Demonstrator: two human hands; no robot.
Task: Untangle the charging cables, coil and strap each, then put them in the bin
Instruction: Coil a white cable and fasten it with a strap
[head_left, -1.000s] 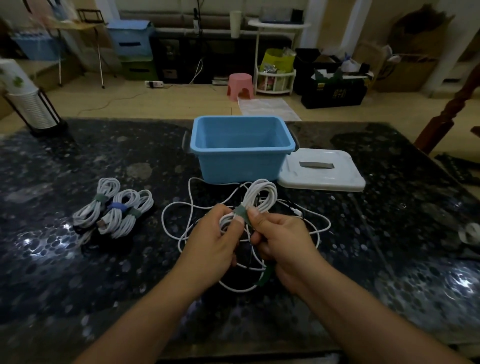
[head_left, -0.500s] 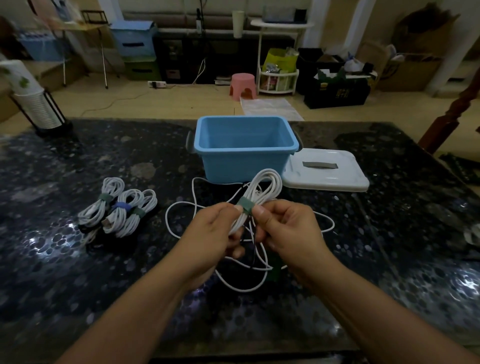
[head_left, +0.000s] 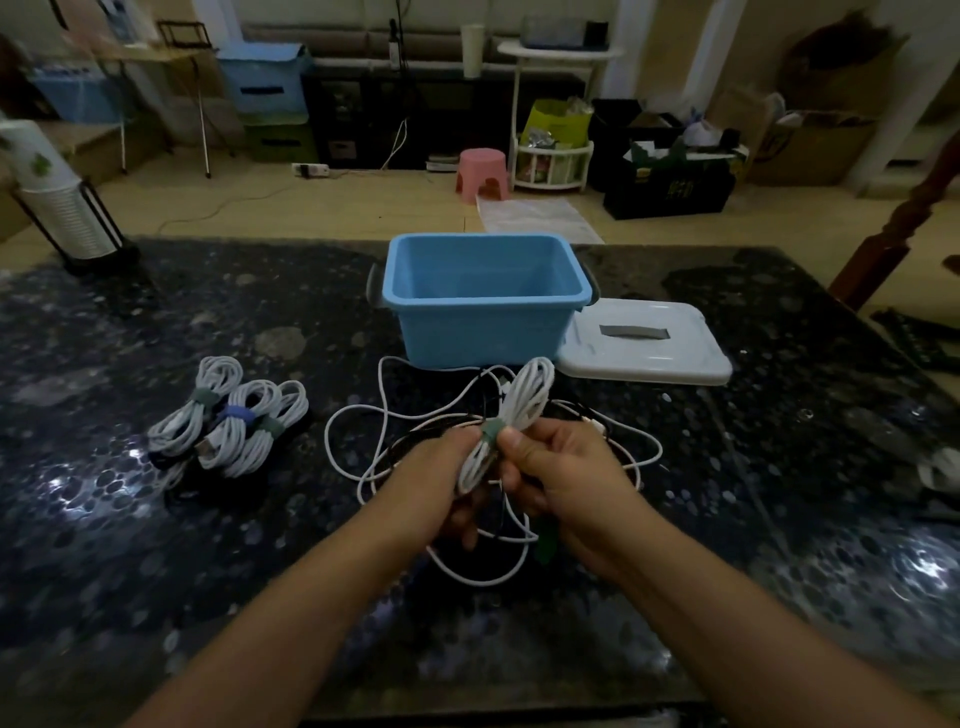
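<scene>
A coiled white cable (head_left: 524, 402) with a green strap (head_left: 492, 432) round its middle is held above the dark table. My left hand (head_left: 441, 478) grips the coil's lower part, and my right hand (head_left: 556, 473) pinches it at the strap. Beneath my hands a tangle of loose white cable (head_left: 363, 441) lies on the table. Three strapped coils (head_left: 228, 421) lie together at the left. The open blue bin (head_left: 483, 296) stands just behind the tangle, nothing visible inside.
The bin's white lid (head_left: 644, 343) lies flat to the bin's right. A stack of paper cups in a black stand (head_left: 57, 208) is at the table's far left corner. A green strap (head_left: 545, 545) shows under my right wrist. Dark speckled table (head_left: 779, 519) stretches to both sides.
Both hands have lifted the strapped coil slightly and tilted it toward the bin. The other coils, tangle and bin have not moved.
</scene>
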